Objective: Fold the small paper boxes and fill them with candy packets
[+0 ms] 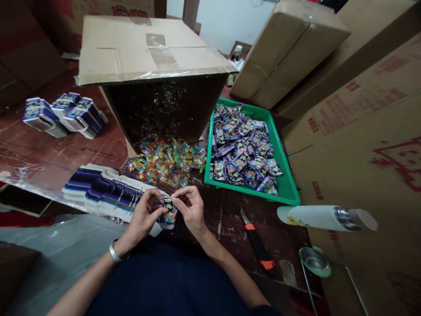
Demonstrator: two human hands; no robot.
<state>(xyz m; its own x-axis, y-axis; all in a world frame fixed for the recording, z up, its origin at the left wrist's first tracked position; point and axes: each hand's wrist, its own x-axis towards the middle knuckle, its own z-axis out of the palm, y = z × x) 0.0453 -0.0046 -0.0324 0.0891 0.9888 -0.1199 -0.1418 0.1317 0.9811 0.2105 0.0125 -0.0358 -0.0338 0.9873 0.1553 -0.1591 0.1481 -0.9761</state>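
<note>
Between my two hands is a small purple printed candy box [170, 212] with a white flap, held close to the table's near edge. My left hand [147, 213] pinches its left side, thumb on the printed face. My right hand [191, 209] grips the top edge between thumb and fingers. Just left lies a long overlapping row of flat box blanks [105, 189], purple and white. Beyond my hands, clear bags of colourful candies [167, 160] spill out of a cardboard carton [158, 52] lying on its side.
A green tray [292, 184] full of small purple packets stands to the right. Nearer are a utility knife [258, 243] with its blade out, a white bottle [312, 217] and a metal cup [315, 261]. Bundled blanks [66, 114] sit at left; large cartons [362, 145] wall the right side.
</note>
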